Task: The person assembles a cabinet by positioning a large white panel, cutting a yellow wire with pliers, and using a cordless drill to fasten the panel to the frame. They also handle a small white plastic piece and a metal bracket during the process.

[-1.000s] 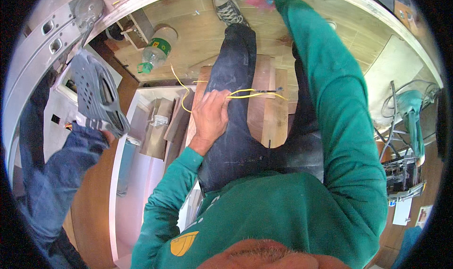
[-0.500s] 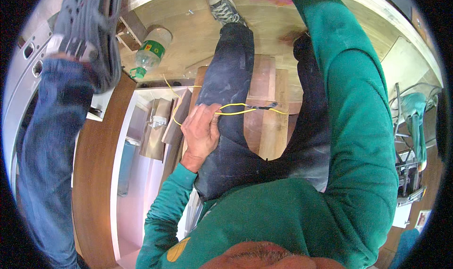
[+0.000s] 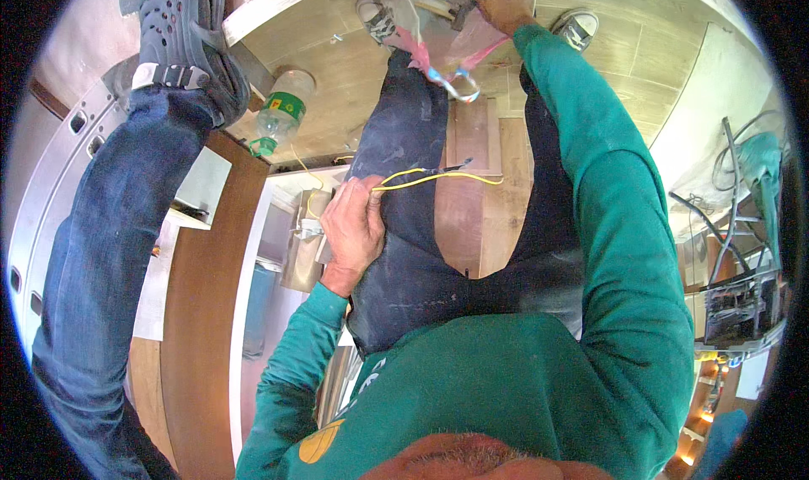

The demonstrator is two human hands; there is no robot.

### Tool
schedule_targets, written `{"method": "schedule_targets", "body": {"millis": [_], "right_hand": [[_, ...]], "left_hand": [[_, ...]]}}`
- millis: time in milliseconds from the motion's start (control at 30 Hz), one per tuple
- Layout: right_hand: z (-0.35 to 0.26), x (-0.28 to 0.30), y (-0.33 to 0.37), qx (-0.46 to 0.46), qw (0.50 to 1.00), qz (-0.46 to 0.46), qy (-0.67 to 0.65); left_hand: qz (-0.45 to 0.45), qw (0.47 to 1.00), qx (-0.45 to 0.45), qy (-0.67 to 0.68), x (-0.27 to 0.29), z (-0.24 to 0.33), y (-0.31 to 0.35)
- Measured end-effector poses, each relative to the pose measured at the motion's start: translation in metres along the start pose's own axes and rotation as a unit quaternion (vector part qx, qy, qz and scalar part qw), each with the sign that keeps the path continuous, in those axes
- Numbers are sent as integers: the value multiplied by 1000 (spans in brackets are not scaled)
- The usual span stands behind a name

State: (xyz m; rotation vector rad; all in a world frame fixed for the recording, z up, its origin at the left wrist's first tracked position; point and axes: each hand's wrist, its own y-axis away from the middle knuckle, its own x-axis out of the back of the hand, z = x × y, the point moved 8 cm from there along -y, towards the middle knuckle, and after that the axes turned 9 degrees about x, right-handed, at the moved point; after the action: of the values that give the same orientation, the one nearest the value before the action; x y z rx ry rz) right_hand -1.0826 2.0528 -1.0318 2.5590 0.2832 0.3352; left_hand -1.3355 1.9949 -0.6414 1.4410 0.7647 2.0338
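Observation:
My left hand [image 3: 352,219] is closed around a yellow electrical wire [image 3: 438,176] in front of my left thigh. The wire leaves the hand to the right as a loop, with a black-taped part [image 3: 455,166] near its end. Behind the hand it runs off toward the floor at the left. At the far edge my right hand [image 3: 504,4] reaches into a clear and pink plastic bag [image 3: 413,25] holding several tools or parts. Its fingers are mostly hidden there, so I cannot make out a grip.
A clear plastic bottle with a green label [image 3: 282,109] lies on the floor at the left. Another person's jeans-clad leg [image 3: 118,219] stands beside a brown wooden panel [image 3: 198,311]. At the right is a dark rack [image 3: 742,303] with cables and a green cloth-like item [image 3: 758,164].
The plastic bag and my right hand have come into view at the far edge. My left hand keeps the wire, and its loose end has shifted slightly. My view has tilted a little.

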Motion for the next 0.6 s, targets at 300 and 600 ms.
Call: {"method": "schedule_targets", "body": {"millis": [300, 600], "right_hand": [[35, -45, -5, -44, 958, -19, 284], [70, -102, -62, 20, 977, 73, 202]], "left_hand": [[-8, 1000, 1, -3, 4, 7, -5], [23, 997, -64, -27, 9, 21, -12]]}}
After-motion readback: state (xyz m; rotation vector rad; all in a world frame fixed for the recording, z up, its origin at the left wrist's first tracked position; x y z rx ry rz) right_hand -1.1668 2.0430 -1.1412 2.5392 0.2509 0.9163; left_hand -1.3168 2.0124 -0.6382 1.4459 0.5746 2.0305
